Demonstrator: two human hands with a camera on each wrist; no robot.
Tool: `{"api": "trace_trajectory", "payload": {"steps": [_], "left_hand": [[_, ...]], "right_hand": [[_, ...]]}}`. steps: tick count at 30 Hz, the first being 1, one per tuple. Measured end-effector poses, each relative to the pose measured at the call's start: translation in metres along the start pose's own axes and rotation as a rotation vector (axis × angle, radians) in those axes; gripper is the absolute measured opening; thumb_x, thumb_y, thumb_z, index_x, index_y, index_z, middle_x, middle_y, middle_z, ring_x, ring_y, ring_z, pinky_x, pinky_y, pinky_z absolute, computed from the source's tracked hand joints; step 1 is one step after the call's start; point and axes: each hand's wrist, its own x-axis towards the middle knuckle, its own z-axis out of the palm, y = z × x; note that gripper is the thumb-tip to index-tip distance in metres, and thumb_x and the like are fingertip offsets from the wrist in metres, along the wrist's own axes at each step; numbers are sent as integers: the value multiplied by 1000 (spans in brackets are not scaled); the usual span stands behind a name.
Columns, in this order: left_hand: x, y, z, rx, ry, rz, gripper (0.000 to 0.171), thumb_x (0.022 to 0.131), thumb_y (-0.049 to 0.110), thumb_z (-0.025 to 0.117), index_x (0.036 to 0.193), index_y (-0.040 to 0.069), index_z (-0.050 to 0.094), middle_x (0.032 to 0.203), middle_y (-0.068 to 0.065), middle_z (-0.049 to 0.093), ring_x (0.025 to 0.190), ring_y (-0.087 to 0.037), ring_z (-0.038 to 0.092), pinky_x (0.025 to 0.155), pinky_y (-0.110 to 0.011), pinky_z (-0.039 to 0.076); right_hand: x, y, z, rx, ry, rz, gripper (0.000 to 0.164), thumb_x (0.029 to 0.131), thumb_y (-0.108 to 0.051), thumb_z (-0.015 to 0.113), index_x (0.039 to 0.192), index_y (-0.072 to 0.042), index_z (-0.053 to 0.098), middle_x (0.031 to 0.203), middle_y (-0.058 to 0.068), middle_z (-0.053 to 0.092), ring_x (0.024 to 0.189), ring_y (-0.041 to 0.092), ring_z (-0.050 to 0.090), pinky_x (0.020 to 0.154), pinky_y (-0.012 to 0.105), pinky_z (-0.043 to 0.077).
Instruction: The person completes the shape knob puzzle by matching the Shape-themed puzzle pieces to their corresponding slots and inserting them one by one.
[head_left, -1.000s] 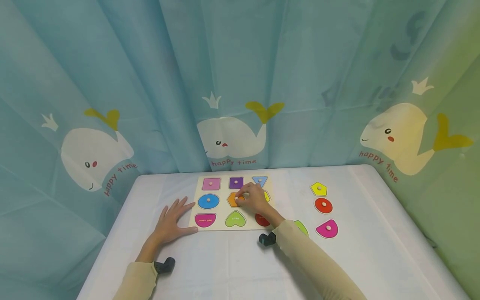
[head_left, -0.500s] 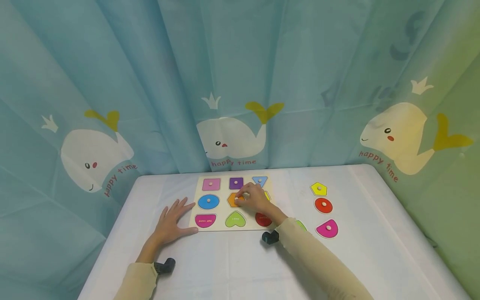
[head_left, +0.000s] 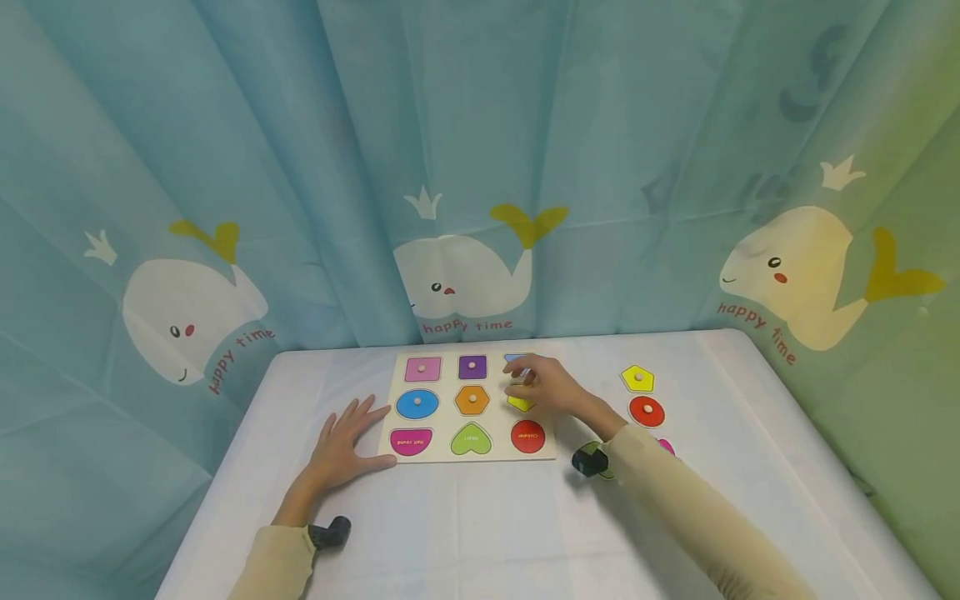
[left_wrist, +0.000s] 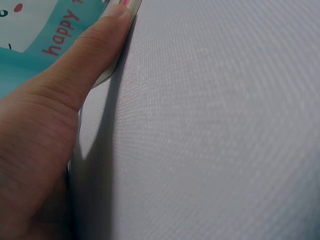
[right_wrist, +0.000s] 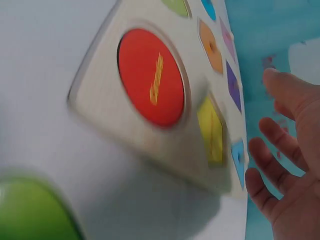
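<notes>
A pale shape-puzzle board (head_left: 442, 421) lies on the table, with an orange knobbed hexagon (head_left: 463, 402) in its middle. My left hand (head_left: 341, 446) spreads its fingers at the board's left edge; in the left wrist view the thumb (left_wrist: 90, 50) presses the board's corner. Over the right side of the board hovers my right hand (head_left: 553, 387), fingers loosely bent and holding nothing. It partly covers the yellow pentagon recess (right_wrist: 210, 132) and the light blue triangle (right_wrist: 238, 160). Knobbed pink (head_left: 431, 372), purple (head_left: 480, 372) and blue oval (head_left: 427, 408) pieces sit in the board.
Right of the board lie a loose yellow pentagon (head_left: 633, 383) and a red round piece (head_left: 641, 414). A magenta half-round (head_left: 666, 447) is mostly behind the right sleeve (head_left: 675, 492). A green piece (right_wrist: 30, 212) lies under the right wrist. A blue curtain (head_left: 337, 167) hangs behind the table.
My right hand has let go of the orange hexagon's knob and moved right, uncovering the hexagon and the red circle recess. My left hand stays in place.
</notes>
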Motion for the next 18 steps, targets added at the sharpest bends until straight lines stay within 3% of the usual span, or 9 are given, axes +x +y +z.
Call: {"api": "trace_trajectory", "payload": {"steps": [11, 18], "left_hand": [[0, -2, 2, 4, 3, 4, 95, 75, 60, 82, 154, 18, 49, 166, -17, 30, 154, -45, 14, 120, -71, 2], [1, -2, 1, 8, 7, 8, 95, 75, 59, 82, 154, 18, 49, 167, -16, 30, 155, -45, 14, 120, -70, 2]], "right_hand": [[-31, 33, -42, -95, 164, 39, 33, 91, -19, 79, 121, -6, 73, 114, 9, 72, 94, 26, 64, 79, 36, 55], [-50, 53, -71, -104, 274, 49, 33, 91, -15, 79, 121, -3, 72, 120, 15, 71, 101, 35, 65, 85, 48, 56]]}}
